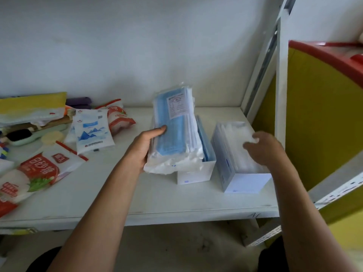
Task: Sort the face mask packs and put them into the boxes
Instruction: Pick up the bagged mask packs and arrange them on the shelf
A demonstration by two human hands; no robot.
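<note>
My left hand point(144, 145) grips a stack of blue face mask packs point(174, 124) in clear wrap, tilted over the left white box point(194, 174), which holds more blue packs. To its right stands a second white box point(245, 182) filled with white mask packs point(235, 134). My right hand point(263, 148) hovers over the white packs, fingers spread and blurred; whether it touches them is unclear.
Both boxes stand on a white shelf point(157, 201) against a white wall. Sugar bags point(39, 169), a blue-and-white pouch point(92, 132) and other goods clutter the left. A metal upright point(261, 71) and a yellow-red panel point(322, 118) close off the right.
</note>
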